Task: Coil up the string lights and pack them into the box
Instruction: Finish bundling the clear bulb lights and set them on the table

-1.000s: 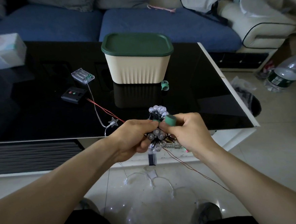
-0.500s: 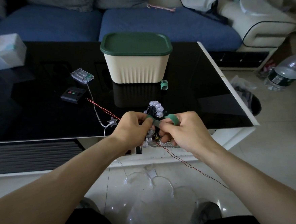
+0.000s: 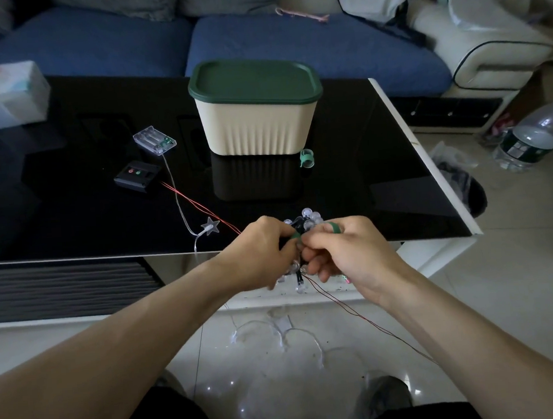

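We read no writing anywhere. Our left hand [image 3: 258, 251] and right hand [image 3: 347, 252] curl around the coiled string lights [image 3: 307, 222] and a green tie [image 3: 333, 227] at the table [image 3: 395, 155] edge, hiding most bulbs; the lidded box [image 3: 255, 109] stands beyond.

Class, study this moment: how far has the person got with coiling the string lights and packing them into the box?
Done: one string of globe bulbs is gathered into a bundle. In hand: the left hand and right hand hold it while a green tie goes around it. Left: the box has its lid on, a clear star string trails off the table, and a spare green tie waits beside the box.
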Tool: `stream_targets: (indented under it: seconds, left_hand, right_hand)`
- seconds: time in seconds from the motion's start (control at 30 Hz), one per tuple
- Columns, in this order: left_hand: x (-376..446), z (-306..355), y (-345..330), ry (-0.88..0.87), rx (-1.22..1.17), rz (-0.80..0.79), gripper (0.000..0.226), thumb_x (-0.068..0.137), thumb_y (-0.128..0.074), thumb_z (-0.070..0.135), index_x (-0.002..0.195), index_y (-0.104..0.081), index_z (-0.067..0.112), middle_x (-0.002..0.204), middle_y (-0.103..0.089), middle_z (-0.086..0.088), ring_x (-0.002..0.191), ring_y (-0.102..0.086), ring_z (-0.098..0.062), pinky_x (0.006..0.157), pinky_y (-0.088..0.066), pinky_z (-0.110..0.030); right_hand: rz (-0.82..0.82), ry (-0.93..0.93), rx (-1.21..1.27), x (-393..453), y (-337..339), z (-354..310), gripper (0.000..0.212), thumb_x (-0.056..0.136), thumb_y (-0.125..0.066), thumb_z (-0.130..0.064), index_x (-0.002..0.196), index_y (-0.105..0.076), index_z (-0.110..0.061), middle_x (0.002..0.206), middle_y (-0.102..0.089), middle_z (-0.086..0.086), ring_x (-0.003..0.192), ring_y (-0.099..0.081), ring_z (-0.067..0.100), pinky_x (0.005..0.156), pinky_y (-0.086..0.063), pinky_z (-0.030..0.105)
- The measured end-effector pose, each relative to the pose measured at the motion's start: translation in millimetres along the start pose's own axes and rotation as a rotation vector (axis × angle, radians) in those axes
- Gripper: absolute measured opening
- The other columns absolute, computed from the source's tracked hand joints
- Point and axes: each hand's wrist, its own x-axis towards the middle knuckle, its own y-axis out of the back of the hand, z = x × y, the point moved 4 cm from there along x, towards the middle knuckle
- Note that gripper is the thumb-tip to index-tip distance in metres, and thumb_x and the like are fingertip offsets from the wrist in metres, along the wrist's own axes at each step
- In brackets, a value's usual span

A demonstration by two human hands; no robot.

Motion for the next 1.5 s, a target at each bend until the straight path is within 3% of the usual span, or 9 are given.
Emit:
stream_targets:
  seconds: [0.23, 0.5, 0.7, 0.8, 0.93, 1.1, 1.2, 1.33, 1.5]
  left_hand:
    - [-0.9, 7.7, -7.3, -0.037, 0.04, -0.11, 0.027, 0.1, -0.049, 0.015, 0.079, -0.062, 0.007, 0.06, -0.056, -0.003, 0.042, -0.05, -0.006, 0.046, -0.048, -0.028]
    - [-3.2, 6.3, -16.7, 0.022, 0.018, -0.274, 0.012, 0.092, -0.058, 0.011, 0.086, -0.063, 0.001, 0.064, -0.062, -0.009, 0.045, -0.058, -0.017, 0.049, -0.05, -0.029]
    - [-3.5, 6.1, -19.9, -0.002, 0.075, -0.141, 0.028, 0.091, -0.065, 0.035, 0.08, -0.069, 0.009, 0.064, -0.065, -0.005, 0.052, -0.056, -0.018, 0.052, -0.049, -0.033]
    - [-2.9, 5.3, -19.5, 0.04, 0.05, -0.109, 0.031, 0.093, -0.064, 0.032, 0.071, -0.065, 0.01, 0.053, -0.058, 0.002, 0.045, -0.05, -0.01, 0.048, -0.042, -0.028]
    - [-1.4, 0.8, -8.7, 0.201, -0.099, -0.066, 0.027, 0.09, -0.069, 0.021, 0.07, -0.062, 0.004, 0.048, -0.051, 0.002, 0.035, -0.042, -0.006, 0.038, -0.034, -0.018]
    - [-2.4, -2.6, 0.4, 0.334, -0.268, -0.102, 0.039, 0.089, -0.07, 0.029, 0.083, -0.065, -0.009, 0.052, -0.044, -0.004, 0.036, -0.033, -0.012, 0.038, -0.028, -0.022]
    - [-6.6, 0.3, 1.5, 0.301, -0.345, -0.203, 0.035, 0.093, -0.065, 0.027, 0.077, -0.064, -0.004, 0.046, -0.042, -0.002, 0.035, -0.029, -0.011, 0.037, -0.025, -0.021]
    - [-8.8, 1.3, 1.3, 0.297, -0.409, -0.233, 0.041, 0.099, -0.056, 0.029, 0.068, -0.057, 0.001, 0.046, -0.05, -0.002, 0.033, -0.029, -0.01, 0.036, -0.022, -0.021]
    - [-9.3, 1.4, -2.1, 0.366, -0.57, -0.268, 0.038, 0.104, -0.045, 0.028, 0.076, -0.053, 0.004, 0.065, -0.059, -0.012, 0.031, -0.035, -0.009, 0.034, -0.023, -0.019]
  right_hand:
    - [0.023, -0.053, 0.012, -4.7, 8.9, 1.3, 0.022, 0.095, -0.061, -0.003, 0.074, -0.066, -0.001, 0.056, -0.063, 0.006, 0.046, -0.058, 0.012, 0.041, -0.044, 0.019]
    - [-0.021, -0.112, -0.087, -1.3, 8.5, 8.3, 0.021, 0.095, -0.062, -0.007, 0.075, -0.068, -0.003, 0.06, -0.064, 0.006, 0.051, -0.06, 0.012, 0.049, -0.049, 0.023]
    - [-0.013, -0.12, -0.18, 1.7, 10.2, 9.7, 0.022, 0.093, -0.064, -0.016, 0.073, -0.069, -0.01, 0.056, -0.058, -0.002, 0.043, -0.048, 0.005, 0.043, -0.039, 0.017]
    - [-0.009, -0.083, -0.216, 3.1, 10.3, 7.5, 0.026, 0.092, -0.068, -0.027, 0.07, -0.067, -0.015, 0.051, -0.051, -0.005, 0.043, -0.045, 0.006, 0.044, -0.036, 0.016]
    - [-0.14, 0.034, -0.199, 0.4, 11.3, 1.3, 0.006, 0.086, -0.079, -0.027, 0.087, -0.079, -0.021, 0.069, -0.068, -0.006, 0.057, -0.057, 0.001, 0.053, -0.045, 0.013]
    - [-0.01, 0.519, -0.548, 6.9, 18.2, -7.7, 0.027, 0.079, -0.085, -0.016, 0.103, -0.078, -0.025, 0.101, -0.065, -0.014, 0.092, -0.062, -0.001, 0.078, -0.045, 0.011]
    - [-0.12, 0.57, -0.629, 5.5, 17.0, -9.4, 0.04, 0.081, -0.079, -0.013, 0.117, -0.071, -0.029, 0.127, -0.059, -0.017, 0.122, -0.052, -0.001, 0.099, -0.04, 0.011]
    - [-0.164, 0.498, -0.551, 7.0, 23.1, -9.9, 0.035, 0.077, -0.084, -0.01, 0.106, -0.07, -0.025, 0.099, -0.072, -0.012, 0.094, -0.068, 0.001, 0.082, -0.053, 0.017]
    - [-0.127, 0.493, -0.576, 6.0, 21.4, -13.2, 0.032, 0.072, -0.082, -0.005, 0.081, -0.061, -0.028, 0.079, -0.068, -0.006, 0.067, -0.061, 0.005, 0.059, -0.048, 0.018]
